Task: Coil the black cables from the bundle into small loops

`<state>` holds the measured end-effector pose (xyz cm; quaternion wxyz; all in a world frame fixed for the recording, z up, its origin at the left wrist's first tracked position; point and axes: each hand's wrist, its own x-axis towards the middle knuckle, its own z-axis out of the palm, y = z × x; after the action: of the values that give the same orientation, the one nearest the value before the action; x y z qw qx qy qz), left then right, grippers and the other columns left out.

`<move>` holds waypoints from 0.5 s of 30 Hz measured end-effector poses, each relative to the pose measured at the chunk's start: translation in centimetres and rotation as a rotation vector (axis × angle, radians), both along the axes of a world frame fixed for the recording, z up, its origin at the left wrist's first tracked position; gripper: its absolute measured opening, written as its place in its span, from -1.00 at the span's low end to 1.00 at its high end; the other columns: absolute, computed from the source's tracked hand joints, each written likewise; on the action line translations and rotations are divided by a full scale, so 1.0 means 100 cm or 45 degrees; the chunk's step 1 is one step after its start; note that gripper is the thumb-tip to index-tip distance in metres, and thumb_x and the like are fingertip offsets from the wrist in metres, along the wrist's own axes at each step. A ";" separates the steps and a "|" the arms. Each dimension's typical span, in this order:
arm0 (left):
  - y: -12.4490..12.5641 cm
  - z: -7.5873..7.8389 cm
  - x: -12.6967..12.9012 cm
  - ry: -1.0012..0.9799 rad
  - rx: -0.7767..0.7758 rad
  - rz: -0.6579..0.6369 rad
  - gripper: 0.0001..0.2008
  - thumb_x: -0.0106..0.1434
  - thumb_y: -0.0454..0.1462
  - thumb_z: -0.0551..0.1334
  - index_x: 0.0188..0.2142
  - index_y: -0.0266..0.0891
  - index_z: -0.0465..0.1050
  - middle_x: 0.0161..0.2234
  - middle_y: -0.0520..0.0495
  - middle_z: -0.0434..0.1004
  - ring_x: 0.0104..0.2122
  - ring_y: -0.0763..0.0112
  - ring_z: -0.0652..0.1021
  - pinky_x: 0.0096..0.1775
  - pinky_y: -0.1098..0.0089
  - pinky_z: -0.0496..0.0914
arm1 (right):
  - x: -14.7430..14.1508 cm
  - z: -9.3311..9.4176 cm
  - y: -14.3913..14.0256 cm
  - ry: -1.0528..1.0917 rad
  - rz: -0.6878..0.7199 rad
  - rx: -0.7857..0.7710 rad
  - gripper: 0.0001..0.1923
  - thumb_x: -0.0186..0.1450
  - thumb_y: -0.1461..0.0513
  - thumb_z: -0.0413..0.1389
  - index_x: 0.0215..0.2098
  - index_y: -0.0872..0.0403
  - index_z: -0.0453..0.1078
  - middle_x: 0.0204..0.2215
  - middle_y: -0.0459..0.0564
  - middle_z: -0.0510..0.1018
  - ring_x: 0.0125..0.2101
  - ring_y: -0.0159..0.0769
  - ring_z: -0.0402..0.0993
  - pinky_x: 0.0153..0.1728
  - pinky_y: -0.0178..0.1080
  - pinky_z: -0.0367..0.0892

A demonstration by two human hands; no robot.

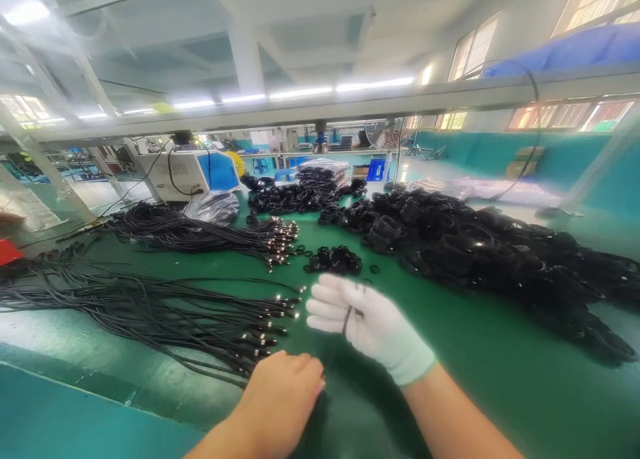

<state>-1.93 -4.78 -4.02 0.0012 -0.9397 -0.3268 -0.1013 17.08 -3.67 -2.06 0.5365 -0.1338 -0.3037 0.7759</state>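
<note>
My left hand (pixel 285 395) is bare, back upward, at the table's near side, its fingers curled under so that anything in them is hidden. It is close to the metal-tipped ends of a spread of black cables (pixel 200 319). My right hand (pixel 367 322), in a white glove, points leftward just above and right of it. A small thin black band (pixel 347 319) lies across its palm, under the thumb side. Beyond the gloved fingers is a small heap of black rings (pixel 334 259), with one loose ring (pixel 375 269) beside it.
A second cable bundle (pixel 200 235) lies farther back left. Coiled black cables (pixel 465 242) pile along the right, more (pixel 295 197) at the back. A white and blue machine (pixel 187 172) and a plastic bag (pixel 213 207) stand behind on the green table (pixel 480 385). A beam (pixel 300 112) crosses overhead.
</note>
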 end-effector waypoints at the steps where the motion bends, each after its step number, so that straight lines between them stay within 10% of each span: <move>1: -0.005 0.011 0.001 0.002 0.078 -0.049 -0.77 0.27 -0.36 0.01 -0.48 -0.20 0.34 -0.53 0.03 0.44 -0.57 0.40 0.38 -0.48 0.39 0.12 | -0.003 -0.004 -0.001 -0.053 0.018 0.000 -0.77 0.25 0.18 0.12 -0.19 0.14 0.33 -0.37 -0.02 0.48 -0.40 -0.36 0.42 -0.21 -0.13 0.33; 5: 0.011 0.067 0.001 -0.059 0.234 -0.144 -0.73 0.29 -0.16 0.10 -0.49 -0.21 0.37 -0.52 0.04 0.40 -0.50 0.44 0.38 -0.43 0.39 0.11 | -0.018 -0.019 -0.012 -0.126 0.383 0.065 -0.63 0.21 0.17 0.16 -0.10 0.25 0.33 -0.27 0.19 0.53 -0.32 -0.21 0.50 -0.23 -0.08 0.34; 8: 0.035 0.091 -0.002 -0.113 -0.040 -0.165 -0.76 0.20 -0.08 0.21 -0.46 -0.18 0.45 -0.47 0.08 0.43 -0.44 0.48 0.41 -0.39 0.46 0.17 | -0.028 -0.020 -0.020 -0.060 0.642 0.069 -0.57 0.15 0.15 0.19 -0.10 0.28 0.32 -0.29 0.23 0.54 -0.30 -0.07 0.54 -0.23 0.02 0.34; 15: 0.063 0.041 -0.006 -0.550 -0.758 -0.111 -0.72 0.31 -0.23 0.04 -0.34 -0.29 0.49 -0.40 -0.02 0.52 -0.38 0.45 0.47 -0.34 0.48 0.32 | -0.034 -0.007 -0.022 0.164 0.613 0.053 -0.54 0.02 0.09 0.29 -0.24 0.15 0.26 -0.42 -0.09 0.42 -0.32 -0.14 0.52 -0.14 0.12 0.27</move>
<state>-2.50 1.54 0.06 -0.3453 -0.8689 -0.2944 -0.1977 13.66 -5.83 -2.77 0.3572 0.0031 -0.3078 0.8819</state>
